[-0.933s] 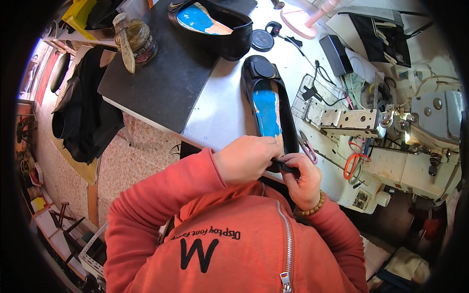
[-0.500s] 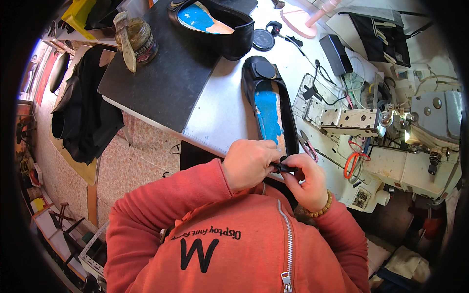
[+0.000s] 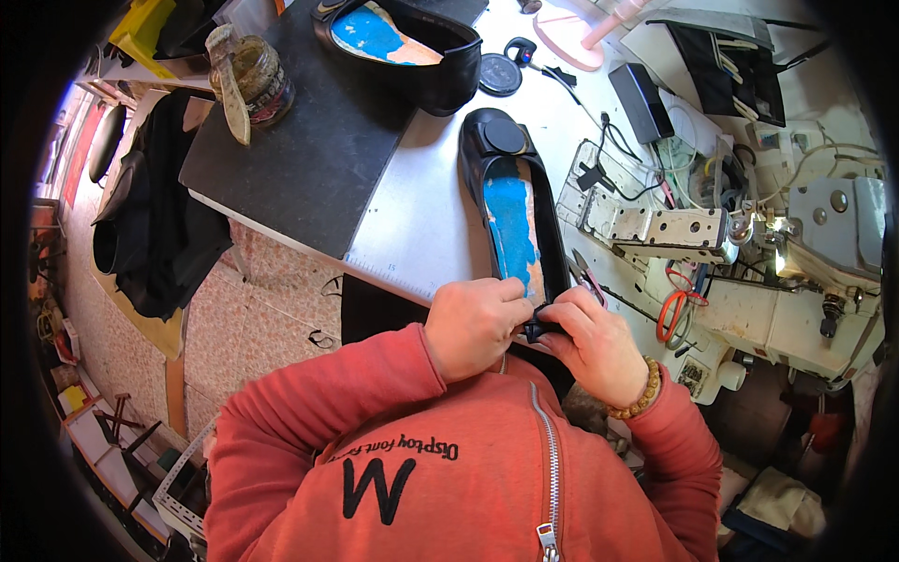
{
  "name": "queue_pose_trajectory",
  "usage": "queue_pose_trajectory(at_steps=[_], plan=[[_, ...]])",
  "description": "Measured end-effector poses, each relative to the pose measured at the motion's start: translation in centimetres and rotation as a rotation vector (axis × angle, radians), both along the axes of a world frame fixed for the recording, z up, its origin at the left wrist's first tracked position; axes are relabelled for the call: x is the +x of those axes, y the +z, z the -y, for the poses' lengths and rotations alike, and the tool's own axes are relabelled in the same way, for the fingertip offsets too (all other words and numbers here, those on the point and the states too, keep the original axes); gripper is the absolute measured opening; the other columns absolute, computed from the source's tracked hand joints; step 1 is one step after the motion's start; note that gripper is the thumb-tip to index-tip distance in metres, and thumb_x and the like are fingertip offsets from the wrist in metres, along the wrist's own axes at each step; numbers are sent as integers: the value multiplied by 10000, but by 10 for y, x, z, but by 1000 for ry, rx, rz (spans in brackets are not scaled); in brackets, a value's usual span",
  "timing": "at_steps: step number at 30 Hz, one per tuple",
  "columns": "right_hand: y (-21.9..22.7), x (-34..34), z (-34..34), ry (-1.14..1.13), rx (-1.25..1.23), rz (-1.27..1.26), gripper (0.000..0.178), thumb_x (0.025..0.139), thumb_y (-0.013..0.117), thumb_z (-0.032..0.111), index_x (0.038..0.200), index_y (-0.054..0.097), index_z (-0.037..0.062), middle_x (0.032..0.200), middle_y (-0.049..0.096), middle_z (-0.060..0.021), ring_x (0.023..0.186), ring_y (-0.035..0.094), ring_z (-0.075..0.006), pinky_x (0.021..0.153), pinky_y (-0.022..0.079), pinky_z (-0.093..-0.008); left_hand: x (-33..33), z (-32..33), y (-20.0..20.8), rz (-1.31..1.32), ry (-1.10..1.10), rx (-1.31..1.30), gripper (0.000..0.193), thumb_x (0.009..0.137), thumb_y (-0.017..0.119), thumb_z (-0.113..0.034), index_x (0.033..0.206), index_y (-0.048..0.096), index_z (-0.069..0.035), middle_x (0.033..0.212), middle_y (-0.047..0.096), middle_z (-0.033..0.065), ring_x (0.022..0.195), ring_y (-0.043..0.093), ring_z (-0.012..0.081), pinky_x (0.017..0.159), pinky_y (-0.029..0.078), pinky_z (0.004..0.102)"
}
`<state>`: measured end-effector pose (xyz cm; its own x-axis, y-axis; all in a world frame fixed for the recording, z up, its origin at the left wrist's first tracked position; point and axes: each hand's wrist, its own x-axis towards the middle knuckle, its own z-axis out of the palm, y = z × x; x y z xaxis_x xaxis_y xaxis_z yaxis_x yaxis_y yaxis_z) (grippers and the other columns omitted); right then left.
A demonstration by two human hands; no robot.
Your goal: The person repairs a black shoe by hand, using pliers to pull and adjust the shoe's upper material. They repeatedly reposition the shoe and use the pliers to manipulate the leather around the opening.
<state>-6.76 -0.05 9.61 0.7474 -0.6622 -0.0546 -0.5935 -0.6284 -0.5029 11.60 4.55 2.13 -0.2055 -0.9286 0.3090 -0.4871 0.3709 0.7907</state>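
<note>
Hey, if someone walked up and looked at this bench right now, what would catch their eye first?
Both hands, left hand and right hand, pinch the near end of a black shoe with a bright blue insole, lying on the white table. A second black shoe sits on the dark mat beyond, and a white sewing machine stands to the right.

One view only: head cam, worn on the person's head, fisheye, looking steeply down over the chest. Close to both hands at centre; white worktable point(image 3: 426, 220) runs toward the top, sewing machine point(image 3: 796, 272) at right, floor at left. Edges bend, corners go black.
</note>
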Motion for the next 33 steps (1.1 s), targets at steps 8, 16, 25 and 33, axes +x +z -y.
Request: queue_pose_trajectory(at_steps=[8, 16, 25, 33], plan=[[-6, -7, -1, 133, -86, 224, 184, 752, 682, -32, 890, 586, 43, 860, 569, -97, 634, 576, -240, 548, 469, -313, 1, 2, 2, -48, 3, 16, 131, 678, 703, -63, 773, 616, -89, 769, 554, 47, 688, 598, 255, 547, 472, 363], [-14, 7, 10, -195, 75, 266, 166, 783, 673, -62, 844, 545, 24, 834, 552, -73, 585, 467, -151, 538, 400, -247, 3, 0, 0, -52, -21, 6, 114, 712, 694, -58, 794, 619, -83, 785, 563, 40, 681, 591, 245, 545, 473, 356], [2, 3, 32, 117, 162, 73, 209, 749, 752, 195, 827, 621, 52, 878, 599, -61, 681, 620, -254, 584, 499, -343, 1, -3, -6, -113, 5, -13, 185, 675, 706, -30, 848, 647, -57, 810, 589, 65, 686, 598, 257, 556, 485, 351], [-10, -2, 20, 202, -61, -31, 242, 668, 773, 184, 821, 604, 101, 897, 567, -25, 609, 594, -185, 521, 483, -306, 6, -2, -16, -121, -78, -70, 222, 677, 711, -52, 892, 655, -60, 821, 592, 60, 667, 591, 243, 543, 481, 340]])
